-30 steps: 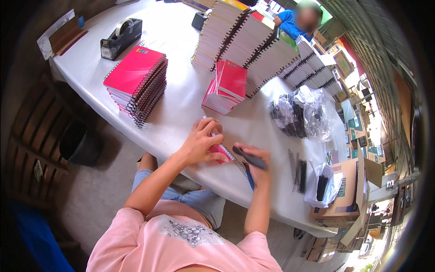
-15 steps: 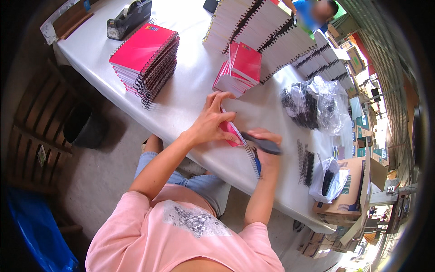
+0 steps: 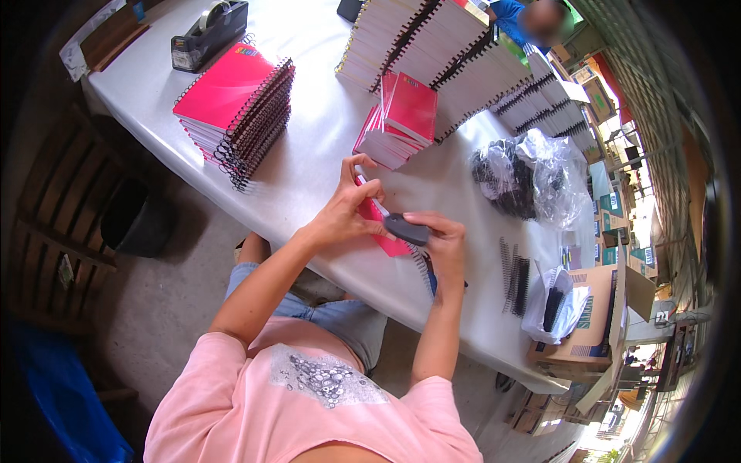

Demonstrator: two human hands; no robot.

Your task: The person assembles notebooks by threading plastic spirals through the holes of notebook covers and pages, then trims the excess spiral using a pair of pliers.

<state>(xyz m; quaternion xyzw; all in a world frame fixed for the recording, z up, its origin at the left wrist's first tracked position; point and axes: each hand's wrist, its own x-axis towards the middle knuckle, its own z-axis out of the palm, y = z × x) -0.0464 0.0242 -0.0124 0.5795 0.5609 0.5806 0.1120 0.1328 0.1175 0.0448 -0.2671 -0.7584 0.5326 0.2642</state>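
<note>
My left hand (image 3: 351, 207) is closed round a narrow pink-red notebook (image 3: 390, 244), fingers along its far edge and thumb on the near side. A dark wire coil (image 3: 422, 268) runs from the notebook's edge towards my right wrist. In my right hand (image 3: 445, 241) is a dark grey tool with a rounded end (image 3: 405, 229), held against the notebook's edge near my left thumb; its exact kind is unclear. Something blue (image 3: 434, 287) shows beside my right wrist, mostly hidden. Just beyond my left hand stands a stack of unbound red booklets (image 3: 407, 108).
Coil-bound red notebooks (image 3: 228, 89) are piled at the left, near a tape dispenser (image 3: 207, 38). Tall bound stacks (image 3: 417, 54) line the back, with a person (image 3: 509, 19) behind. On the right are a plastic bag of coils (image 3: 532, 177), loose coils (image 3: 515, 278) and a cardboard box (image 3: 590, 316).
The dark tool has moved left, from beyond the notebook's end to against its edge near my left thumb. My right hand has moved slightly left with it. The left hand keeps its hold.
</note>
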